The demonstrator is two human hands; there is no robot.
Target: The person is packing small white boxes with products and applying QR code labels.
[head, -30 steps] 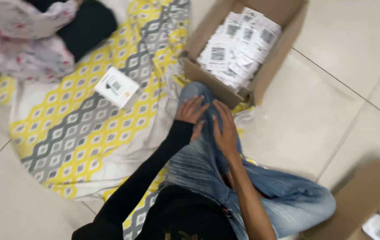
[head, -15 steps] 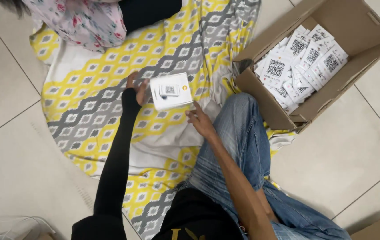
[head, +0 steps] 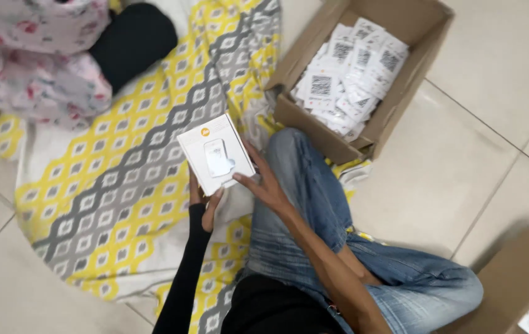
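Note:
I hold a small white product box (head: 215,153) with a picture of a white device on its lid, above a patterned cloth. My left hand (head: 203,201), in a black sleeve, grips the box from underneath at its near corner. My right hand (head: 263,180) holds its right edge with fingers spread along the side. My bent knee in blue jeans (head: 305,179) lies just right of the box.
An open cardboard box (head: 381,127) full of small white packets with square code labels sits at the upper right. A yellow, grey and white cloth (head: 122,185) covers the tiled floor. Another person in floral clothing (head: 35,55) sits at the upper left. A second carton (head: 524,278) is at the lower right.
One second ago the white box lay on the cloth and both hands rested on my knee. My left hand picked it up, and now both hands hold it closer to me.

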